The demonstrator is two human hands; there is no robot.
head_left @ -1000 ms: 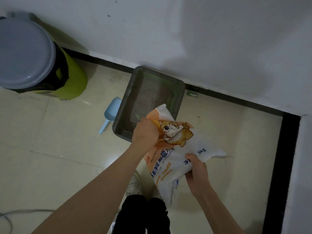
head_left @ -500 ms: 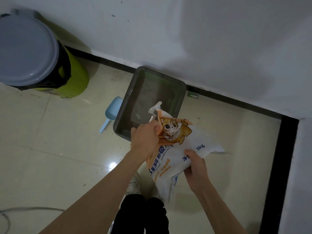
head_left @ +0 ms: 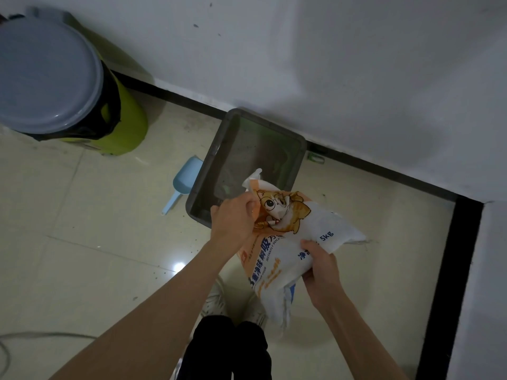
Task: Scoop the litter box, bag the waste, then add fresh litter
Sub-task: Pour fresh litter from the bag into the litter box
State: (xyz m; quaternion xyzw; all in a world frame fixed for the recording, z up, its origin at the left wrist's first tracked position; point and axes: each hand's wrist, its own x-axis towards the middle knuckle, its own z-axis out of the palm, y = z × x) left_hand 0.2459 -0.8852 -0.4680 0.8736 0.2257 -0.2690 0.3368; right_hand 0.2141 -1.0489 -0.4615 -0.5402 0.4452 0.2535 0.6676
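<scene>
A white and orange litter bag (head_left: 285, 242) with a cartoon cat and "5kg" hangs in front of me, above the near end of the grey litter box (head_left: 214, 157). My left hand (head_left: 233, 218) grips the bag's crumpled upper edge near its mouth. My right hand (head_left: 319, 267) grips the bag's lower right side from beneath. The bag's top corner points toward the box. The box sits on the tile floor against the wall, and its dark bottom shows only a thin scatter of litter. A pale blue scoop (head_left: 182, 182) lies on the floor by the box's left side.
A green bin (head_left: 120, 127) with a black liner and a grey-blue lid (head_left: 46, 75) stands at the far left. A black skirting strip (head_left: 450, 270) borders the floor at the right. A cable (head_left: 41, 337) lies at the lower left. My legs and shoes are below the bag.
The bag has shifted slightly lower and nearer to me, and its top corner now sticks up free. Both hands keep their hold.
</scene>
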